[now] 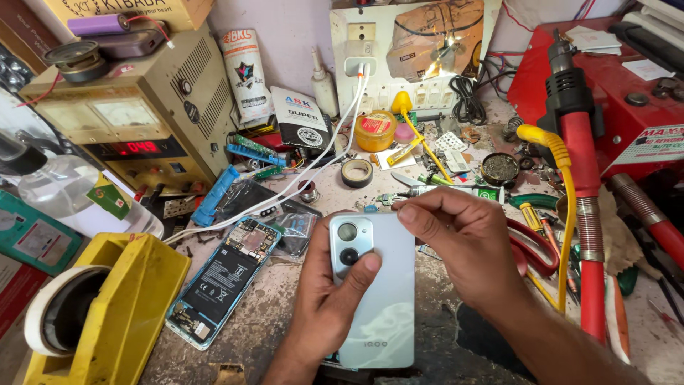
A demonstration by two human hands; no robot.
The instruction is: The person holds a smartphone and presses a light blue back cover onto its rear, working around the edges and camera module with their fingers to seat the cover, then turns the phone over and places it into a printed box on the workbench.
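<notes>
A pale blue-silver phone back cover (383, 306) with two round camera lenses lies face down at the middle of the workbench. My left hand (328, 306) grips it from the left, thumb pressed beside the lower lens. My right hand (467, 246) comes in from the right, fingertips curled on the cover's top right corner. Both hands hold the same phone.
An opened phone (222, 280) with its battery showing lies to the left. A yellow tape dispenser (107, 306), a power supply (135, 114), a tape roll (356, 172), a hot-air tool with red handle (581, 171), white cables, screwdrivers and small parts crowd the bench.
</notes>
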